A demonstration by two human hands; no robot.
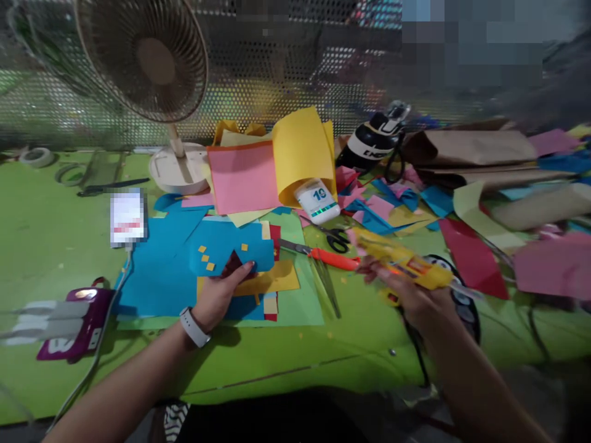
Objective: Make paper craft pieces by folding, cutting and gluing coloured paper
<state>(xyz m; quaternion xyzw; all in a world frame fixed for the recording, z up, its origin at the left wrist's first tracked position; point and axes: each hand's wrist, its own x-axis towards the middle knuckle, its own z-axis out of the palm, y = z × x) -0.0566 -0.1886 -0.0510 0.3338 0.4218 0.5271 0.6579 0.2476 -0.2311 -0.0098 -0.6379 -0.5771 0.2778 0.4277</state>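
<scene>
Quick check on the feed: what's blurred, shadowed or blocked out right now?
Head view: the glue gun and right hand look smeared, possibly by motion; the blue card in the left hand is clearer; a soft shadow falls on the green table near that wrist; coarse blocks cover the phone and part of the upper right.

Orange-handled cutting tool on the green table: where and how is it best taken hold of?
Probably by the middle of its orange handle, from above and the right: it lies with that end toward the right hand, while the metal blade points left. That hand holds the yellow glue gun, so it would likely need freeing first.
</scene>
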